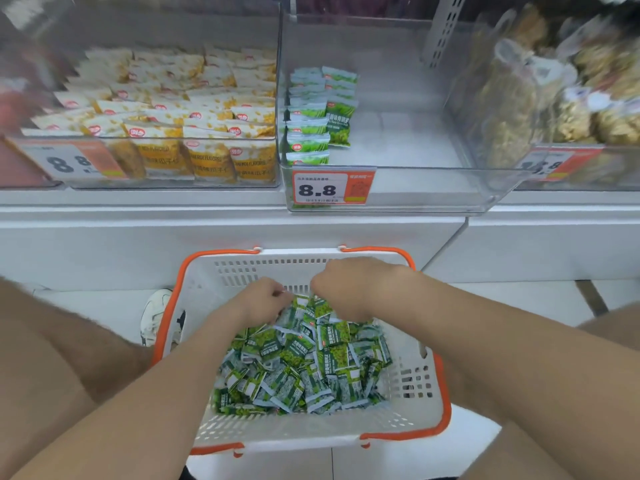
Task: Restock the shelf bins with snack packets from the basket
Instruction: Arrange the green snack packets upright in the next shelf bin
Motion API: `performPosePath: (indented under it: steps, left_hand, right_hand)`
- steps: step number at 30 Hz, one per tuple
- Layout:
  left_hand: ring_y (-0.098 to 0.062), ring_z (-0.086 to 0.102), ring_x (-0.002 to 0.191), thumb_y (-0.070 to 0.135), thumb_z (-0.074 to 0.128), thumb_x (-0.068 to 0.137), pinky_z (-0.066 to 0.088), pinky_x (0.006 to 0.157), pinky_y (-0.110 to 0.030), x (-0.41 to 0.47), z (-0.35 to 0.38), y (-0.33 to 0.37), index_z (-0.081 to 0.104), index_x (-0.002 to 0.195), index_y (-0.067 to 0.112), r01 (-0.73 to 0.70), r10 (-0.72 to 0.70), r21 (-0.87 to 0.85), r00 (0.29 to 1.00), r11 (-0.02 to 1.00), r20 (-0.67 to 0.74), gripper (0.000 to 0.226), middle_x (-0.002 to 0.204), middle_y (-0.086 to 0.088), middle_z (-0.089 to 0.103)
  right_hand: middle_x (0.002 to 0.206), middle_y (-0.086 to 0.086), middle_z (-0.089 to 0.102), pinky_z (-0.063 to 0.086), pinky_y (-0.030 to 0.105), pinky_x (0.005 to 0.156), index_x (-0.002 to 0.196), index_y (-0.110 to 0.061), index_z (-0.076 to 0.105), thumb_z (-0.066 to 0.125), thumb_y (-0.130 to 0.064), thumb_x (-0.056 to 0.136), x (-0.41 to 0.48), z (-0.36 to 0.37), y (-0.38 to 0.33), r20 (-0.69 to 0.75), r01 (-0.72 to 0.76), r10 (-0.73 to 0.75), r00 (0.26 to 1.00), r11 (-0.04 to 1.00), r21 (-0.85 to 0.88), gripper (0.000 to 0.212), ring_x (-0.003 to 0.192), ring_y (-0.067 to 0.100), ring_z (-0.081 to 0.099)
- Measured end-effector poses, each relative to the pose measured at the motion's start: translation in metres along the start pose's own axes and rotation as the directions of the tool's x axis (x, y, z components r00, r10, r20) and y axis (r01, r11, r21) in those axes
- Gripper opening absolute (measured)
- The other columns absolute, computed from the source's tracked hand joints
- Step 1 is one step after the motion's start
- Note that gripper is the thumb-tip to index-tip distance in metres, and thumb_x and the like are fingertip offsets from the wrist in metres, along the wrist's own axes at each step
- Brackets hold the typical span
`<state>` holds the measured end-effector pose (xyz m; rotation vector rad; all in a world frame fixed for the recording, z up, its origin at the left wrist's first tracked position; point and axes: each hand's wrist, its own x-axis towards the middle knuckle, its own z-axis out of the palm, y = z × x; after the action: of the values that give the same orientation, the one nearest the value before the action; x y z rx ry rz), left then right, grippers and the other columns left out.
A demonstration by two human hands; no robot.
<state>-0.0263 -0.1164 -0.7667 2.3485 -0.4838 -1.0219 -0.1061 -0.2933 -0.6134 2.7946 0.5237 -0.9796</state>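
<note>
Packets [304,362] in basket [408,424] below bins [415,190]

Green pkts [301,368] heaped in basket [311,433], few in bin [398,188].

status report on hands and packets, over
Left hand and right hand both gripping green packets in basket. Middle bin mostly bare, stocked row at its left. Nothing blocking.

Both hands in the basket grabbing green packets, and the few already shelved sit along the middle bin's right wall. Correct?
Wrong side. The head view shows the shelved packets along the left wall of the middle bin. The rest holds: left hand and right hand grip loose packets in the basket.
</note>
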Motion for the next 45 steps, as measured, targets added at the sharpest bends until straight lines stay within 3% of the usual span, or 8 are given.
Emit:
performPosePath:
  steps: [9, 16, 22, 25, 31, 34, 38, 45]
  left_hand:
    - [-0.017, 0.057, 0.047, 0.028, 0.058, 0.104, 0.042, 0.053, -0.028, -0.073, -0.055, 0.116, 0.070, 0.092, 0.013, -0.194, 0.179, -0.151, 0.978, 0.969, -0.102, 0.023, 0.051, -0.003, 0.064]
    - [-0.015, 0.045, 0.036, 0.024, 0.042, 0.111, 0.031, 0.039, -0.021, -0.111, -0.102, 0.165, 0.065, 0.100, 0.000, -0.260, 0.207, -0.372, 0.962, 0.891, -0.178, 0.035, 0.060, -0.010, 0.062]
    - [-0.014, 0.041, 0.043, 0.033, 0.051, 0.109, 0.031, 0.044, -0.023, -0.124, -0.132, 0.188, 0.055, 0.085, 0.015, -0.505, 0.474, -0.094, 0.849, 0.858, -0.232, 0.030, 0.066, -0.009, 0.069]
    - [-0.016, 0.050, 0.048, 0.031, 0.056, 0.107, 0.041, 0.051, -0.026, -0.117, -0.137, 0.191, 0.064, 0.095, 0.010, -0.524, 0.474, -0.076, 0.814, 0.848, -0.335, 0.025, 0.067, -0.008, 0.074]
    - [-0.026, 0.065, 0.055, 0.030, 0.063, 0.104, 0.058, 0.063, -0.044, -0.098, -0.134, 0.190, 0.071, 0.101, 0.016, -0.546, 0.395, -0.168, 0.755, 0.821, -0.524, 0.016, 0.070, -0.002, 0.076]
    - [-0.014, 0.069, 0.062, 0.043, 0.065, 0.100, 0.054, 0.067, -0.034, -0.089, -0.140, 0.190, 0.072, 0.106, 0.024, -0.473, 0.431, 0.111, 0.648, 0.874, -0.628, 0.021, 0.060, 0.009, 0.071]
    - [-0.022, 0.056, 0.091, 0.052, 0.065, 0.094, 0.043, 0.064, -0.036, -0.079, -0.148, 0.188, 0.066, 0.108, 0.029, -0.170, 0.627, 0.617, 0.394, 0.768, -0.672, 0.027, 0.095, 0.008, 0.054]
    - [-0.039, 0.027, 0.145, 0.033, 0.058, 0.094, 0.032, 0.107, -0.056, -0.044, -0.155, 0.176, 0.060, 0.126, 0.015, -0.029, 0.596, 0.680, 0.510, 0.732, -0.620, 0.036, 0.167, -0.018, 0.019]
  right_hand:
    - [0.082, -0.009, 0.050, 0.049, 0.038, 0.065, 0.096, -0.023, 0.043, 0.091, -0.066, 0.054, -0.042, -0.041, 0.019, -0.383, 0.061, -0.013, 0.924, 0.992, 0.113, 0.077, 0.078, 0.018, 0.051]
    - [0.079, -0.006, 0.069, 0.055, 0.039, 0.076, 0.088, -0.023, 0.061, 0.072, -0.035, 0.083, -0.070, -0.067, 0.035, -0.643, 0.158, 0.174, 0.745, 0.892, 0.424, 0.017, 0.075, 0.015, 0.065]
    - [0.080, -0.002, 0.074, 0.055, 0.031, 0.063, 0.100, -0.017, 0.073, 0.060, -0.023, 0.097, -0.074, -0.086, 0.065, -0.598, 0.361, 0.519, 0.611, 0.489, 0.794, 0.014, 0.063, 0.010, 0.066]
    - [0.081, 0.002, 0.072, 0.046, 0.018, 0.053, 0.109, -0.010, 0.072, 0.062, -0.010, 0.101, -0.069, -0.088, 0.067, -0.484, 0.489, 0.610, 0.627, 0.175, 0.855, 0.013, 0.057, 0.009, 0.058]
    - [0.093, 0.010, 0.073, 0.046, 0.030, 0.060, 0.118, -0.013, 0.068, 0.081, -0.019, 0.086, -0.053, -0.096, 0.076, -0.338, 0.499, 0.641, 0.689, -0.082, 0.862, 0.035, 0.066, 0.015, 0.058]
    - [0.098, 0.006, 0.078, 0.049, 0.027, 0.067, 0.111, -0.019, 0.072, 0.084, -0.023, 0.083, -0.053, -0.102, 0.082, -0.353, 0.373, 0.617, 0.703, 0.104, 0.922, 0.031, 0.077, 0.012, 0.066]
    - [0.088, 0.002, 0.074, 0.049, 0.030, 0.067, 0.090, -0.022, 0.068, 0.091, -0.021, 0.076, -0.046, -0.113, 0.103, -0.390, 0.242, 0.768, 0.508, 0.307, 0.920, 0.027, 0.078, 0.017, 0.067]
    - [0.131, 0.012, 0.057, 0.053, 0.036, 0.093, 0.132, -0.011, 0.060, 0.087, -0.026, 0.080, -0.001, -0.119, 0.132, -0.422, -0.122, 0.749, 0.511, 0.549, 0.827, 0.061, 0.126, 0.027, 0.052]
